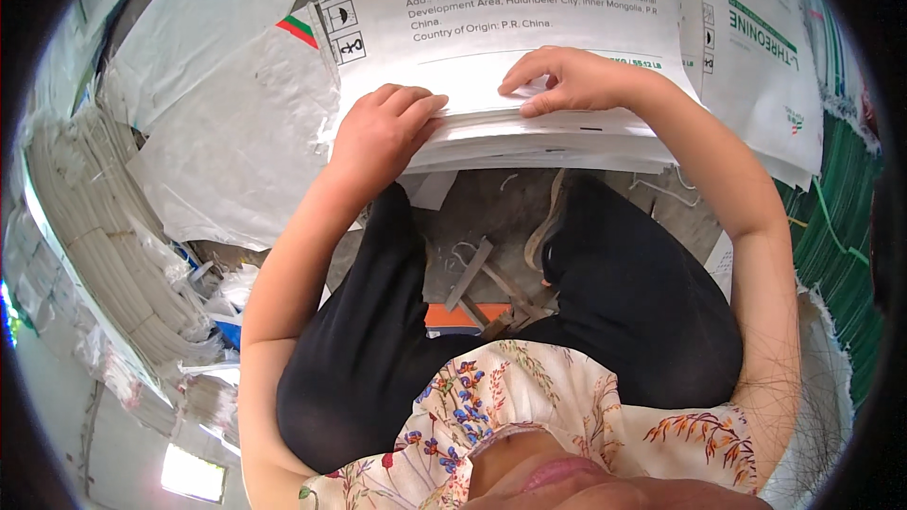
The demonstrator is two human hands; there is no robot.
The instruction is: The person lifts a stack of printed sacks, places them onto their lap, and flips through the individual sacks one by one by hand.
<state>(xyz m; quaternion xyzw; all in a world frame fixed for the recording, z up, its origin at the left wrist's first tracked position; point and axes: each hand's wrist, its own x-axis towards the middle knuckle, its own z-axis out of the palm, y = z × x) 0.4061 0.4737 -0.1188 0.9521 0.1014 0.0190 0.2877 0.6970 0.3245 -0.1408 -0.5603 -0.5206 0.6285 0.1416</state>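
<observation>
In front of me lies a stack of flat white woven sacks, and the top printed sack (529, 38) carries green and dark print. My left hand (389, 127) is at the near left edge of the stack. Its fingers are bent and pressed together on the top sack's edge; the underside of the grip is hidden. Farther right, my right hand (576, 83) rests on the same near edge. Its thumb and forefinger are apart, with a gap showing between them, and both touch the sack's surface.
White sheeting (236, 132) covers the floor at the left, beside tall stacks of folded white sacks (113, 227). More printed sacks (756, 66) lie at the right, next to green woven material (836, 217). A small wooden frame (482, 288) stands between my legs.
</observation>
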